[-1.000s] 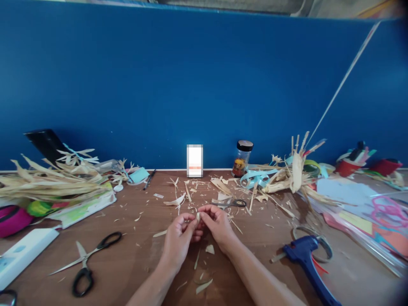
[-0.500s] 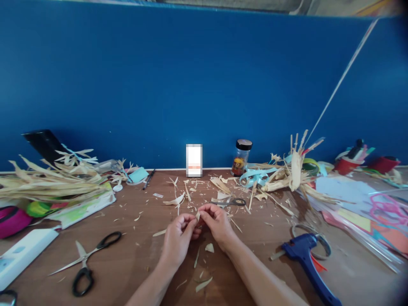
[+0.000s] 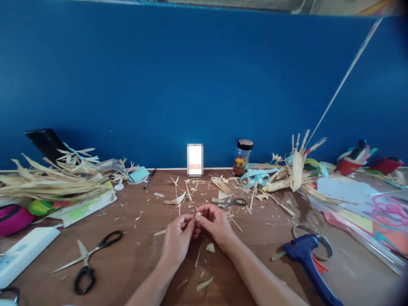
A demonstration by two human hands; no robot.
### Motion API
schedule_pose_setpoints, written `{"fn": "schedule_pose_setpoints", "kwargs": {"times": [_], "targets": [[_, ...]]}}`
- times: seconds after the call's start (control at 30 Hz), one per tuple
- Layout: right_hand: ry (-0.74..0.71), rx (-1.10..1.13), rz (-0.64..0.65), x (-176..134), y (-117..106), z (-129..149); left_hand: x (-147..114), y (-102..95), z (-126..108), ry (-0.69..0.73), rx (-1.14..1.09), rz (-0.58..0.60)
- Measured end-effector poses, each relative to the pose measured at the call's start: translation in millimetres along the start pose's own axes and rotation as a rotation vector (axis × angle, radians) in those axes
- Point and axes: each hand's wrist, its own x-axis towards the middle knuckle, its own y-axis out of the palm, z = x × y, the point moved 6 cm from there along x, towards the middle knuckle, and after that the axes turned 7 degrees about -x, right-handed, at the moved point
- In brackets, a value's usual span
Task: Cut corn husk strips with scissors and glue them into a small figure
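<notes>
My left hand (image 3: 179, 238) and my right hand (image 3: 217, 223) meet above the middle of the table, fingertips almost touching. Between them is a small pale piece of dried husk (image 3: 198, 214), pinched by the thumb and fingers of both hands. Most of that piece is covered by my fingertips. A pair of dark-handled scissors (image 3: 237, 202) lies just beyond my right hand. Loose husk scraps (image 3: 210, 247) are scattered around and below my wrists.
Open black-handled scissors (image 3: 85, 257) lie at left, near a white power strip (image 3: 30, 253) and a husk pile (image 3: 47, 187). At right are a blue glue gun (image 3: 307, 255), a tape roll (image 3: 325, 246) and light-blue ribbon (image 3: 259, 176). A black-lidded jar (image 3: 242, 157) stands behind.
My fingertips have closed further over the husk piece, so less of it shows. Both hands stay in nearly the same place; the view has shifted very slightly.
</notes>
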Motion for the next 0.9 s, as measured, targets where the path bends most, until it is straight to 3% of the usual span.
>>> {"fn": "schedule_pose_setpoints", "kwargs": {"times": [0.47,0.9], "targets": [[0.056,0.061,-0.056,1.4,-3.7,-4.6,-4.2,6.9,-8.5,0.058,0.049,0.065],[-0.126,-0.258,-0.03,-3.4,-1.1,12.8,-2.3,4.9,-2.3,0.021,0.082,0.044]]}}
